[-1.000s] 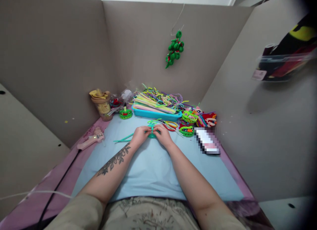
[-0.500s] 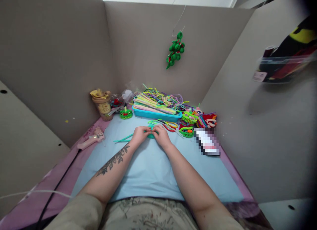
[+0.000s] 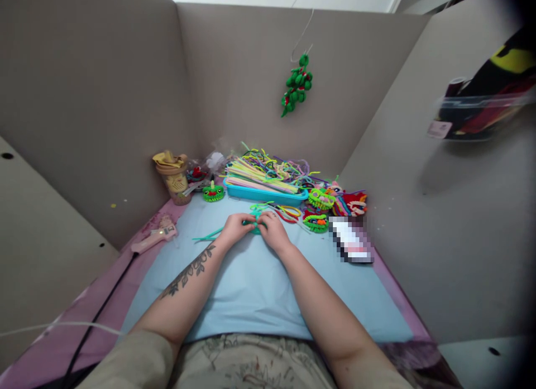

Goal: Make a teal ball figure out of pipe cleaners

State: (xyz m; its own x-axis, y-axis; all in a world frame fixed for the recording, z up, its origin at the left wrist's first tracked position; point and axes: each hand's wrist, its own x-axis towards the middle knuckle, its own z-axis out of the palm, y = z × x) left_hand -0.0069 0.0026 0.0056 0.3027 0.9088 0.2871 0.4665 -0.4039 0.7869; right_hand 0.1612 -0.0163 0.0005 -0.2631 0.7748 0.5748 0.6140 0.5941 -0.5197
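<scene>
Over the middle of the blue mat, my left hand and my right hand meet with their fingertips pinched. Between them they grip a teal pipe cleaner piece, partly hidden by the fingers. Teal stems stretch out to the left behind my left hand and lie low over the mat. Just beyond my hands rest pliers with red and yellow handles and a few loose green stems.
A blue tray heaped with colourful pipe cleaners stands at the back. Green fuzzy crafts and a blurred phone lie right. A pink glue gun and a lidded cup sit left. Grey panels enclose three sides.
My fingers have shifted slightly around the teal piece, and my left forearm has turned a little. The things on the table have stayed in place.
</scene>
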